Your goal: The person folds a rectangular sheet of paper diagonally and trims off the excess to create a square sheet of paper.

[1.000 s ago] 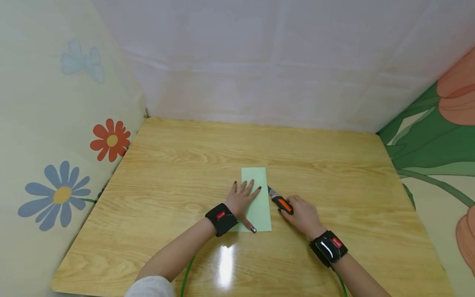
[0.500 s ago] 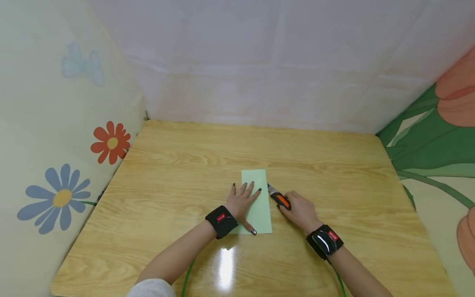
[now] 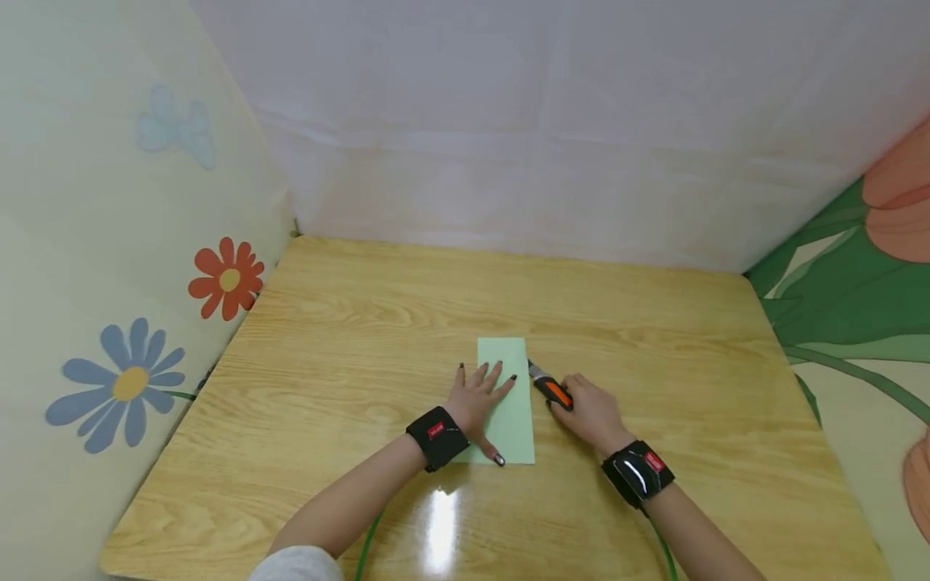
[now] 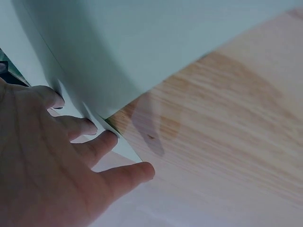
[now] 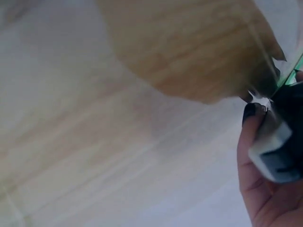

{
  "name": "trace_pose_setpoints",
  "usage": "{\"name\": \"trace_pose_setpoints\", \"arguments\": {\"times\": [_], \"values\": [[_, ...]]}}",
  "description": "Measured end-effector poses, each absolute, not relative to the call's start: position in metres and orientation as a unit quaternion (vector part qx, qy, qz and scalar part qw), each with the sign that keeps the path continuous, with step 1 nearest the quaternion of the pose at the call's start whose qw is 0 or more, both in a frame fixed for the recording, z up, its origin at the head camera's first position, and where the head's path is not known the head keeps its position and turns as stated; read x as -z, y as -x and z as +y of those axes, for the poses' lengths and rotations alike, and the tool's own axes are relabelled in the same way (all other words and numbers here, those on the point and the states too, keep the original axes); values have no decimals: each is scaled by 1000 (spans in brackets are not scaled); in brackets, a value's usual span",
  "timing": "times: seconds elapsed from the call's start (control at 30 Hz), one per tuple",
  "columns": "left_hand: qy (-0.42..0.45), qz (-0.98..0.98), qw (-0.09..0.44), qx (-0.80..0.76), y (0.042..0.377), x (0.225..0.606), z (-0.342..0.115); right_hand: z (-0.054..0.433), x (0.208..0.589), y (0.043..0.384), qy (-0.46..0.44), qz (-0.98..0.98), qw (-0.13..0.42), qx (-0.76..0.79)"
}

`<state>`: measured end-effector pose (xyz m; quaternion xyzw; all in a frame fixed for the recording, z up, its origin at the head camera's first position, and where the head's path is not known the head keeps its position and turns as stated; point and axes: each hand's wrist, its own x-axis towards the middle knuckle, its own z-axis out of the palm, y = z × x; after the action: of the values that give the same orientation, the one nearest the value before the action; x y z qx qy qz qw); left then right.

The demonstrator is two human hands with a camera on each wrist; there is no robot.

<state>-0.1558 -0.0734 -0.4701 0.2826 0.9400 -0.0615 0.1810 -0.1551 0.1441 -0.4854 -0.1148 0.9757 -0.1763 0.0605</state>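
A pale green sheet of paper (image 3: 514,428) lies on the table, longer from near to far than across. My left hand (image 3: 471,407) rests on its left part with fingers spread and thumb out toward the near edge. In the left wrist view, a broad part of the paper (image 4: 147,42) stands off the tabletop, with a crease line along its left side. My right hand (image 3: 594,415) grips a utility knife (image 3: 555,392) with a black and orange handle. Its blade end points at the paper's right edge, near the far corner; whether it touches cannot be told.
The wooden table (image 3: 349,323) has a white cloth backdrop (image 3: 508,121) behind it. Flower-painted panels stand left (image 3: 94,258) and right (image 3: 857,290). Black bands circle both wrists, with a green cable (image 3: 369,541) running from the left one.
My right hand and the utility knife have moved slightly toward the far end, along the paper's right edge. The left hand stays on the paper. The head view has shifted a little.
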Motion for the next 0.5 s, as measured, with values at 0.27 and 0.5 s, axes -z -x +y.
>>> {"name": "trace_pose_setpoints", "arguments": {"times": [0.27,0.5], "values": [[-283,938,191,57,156,470,-72,145,484,161,102,977,62,175],[-280,939,195,46,157,472,-75,143,483,165,100,978,57,176]]}}
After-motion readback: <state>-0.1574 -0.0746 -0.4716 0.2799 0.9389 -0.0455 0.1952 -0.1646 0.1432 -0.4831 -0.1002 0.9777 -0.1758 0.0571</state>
